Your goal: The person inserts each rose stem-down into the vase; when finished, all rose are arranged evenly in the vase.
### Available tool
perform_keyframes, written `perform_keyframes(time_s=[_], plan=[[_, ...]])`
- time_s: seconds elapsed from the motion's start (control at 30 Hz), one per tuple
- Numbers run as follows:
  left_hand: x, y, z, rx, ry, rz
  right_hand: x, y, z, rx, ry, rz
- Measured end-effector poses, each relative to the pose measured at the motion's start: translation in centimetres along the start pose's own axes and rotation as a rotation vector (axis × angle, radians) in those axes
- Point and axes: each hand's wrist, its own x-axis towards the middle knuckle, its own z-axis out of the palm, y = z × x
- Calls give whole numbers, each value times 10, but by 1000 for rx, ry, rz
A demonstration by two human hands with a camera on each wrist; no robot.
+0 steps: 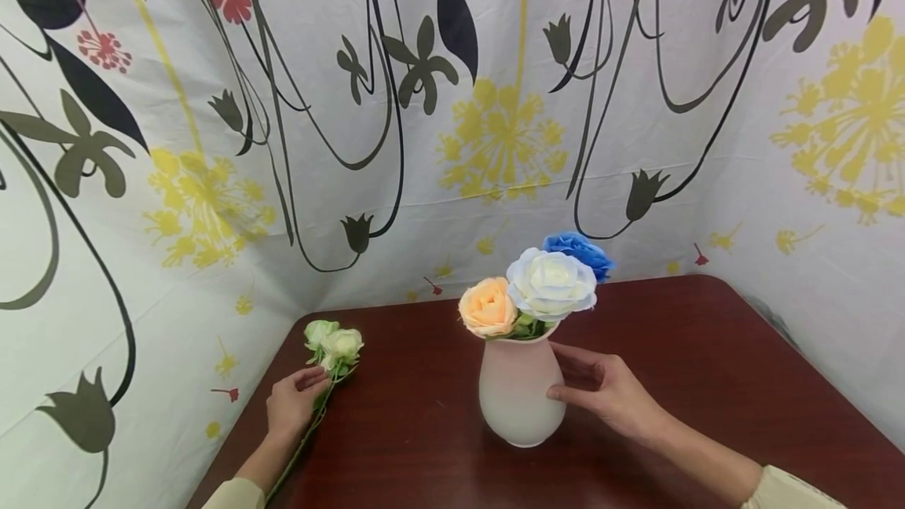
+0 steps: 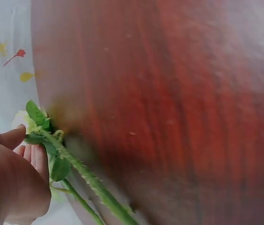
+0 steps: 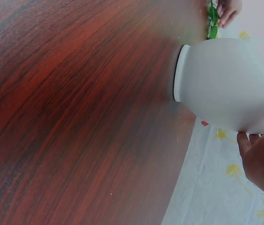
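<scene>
My left hand is at the left side of the table, its thumb and fingers pinching a pale green-white rose just below the bloom. A second pale green bloom sits beside it. In the left wrist view, thorny green stems and leaves run past the fingers. My right hand holds the right side of a pink-and-white vase, thumb in front and fingers behind. The vase stands upright, with a peach rose, a white rose and a blue rose in its mouth.
A dark red wood-grain table lies under everything, its rounded far right corner near the cloth. Patterned white cloth hangs behind the table and along both sides.
</scene>
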Motion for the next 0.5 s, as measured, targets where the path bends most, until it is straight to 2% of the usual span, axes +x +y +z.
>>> perform_keyframes(time_s=[0.27, 0.5], plan=[[-5, -4, 5, 17, -5, 5, -1, 0, 0, -6, 3, 8], [-5, -6, 9, 108, 5, 57, -1, -1, 1, -9, 13, 20]])
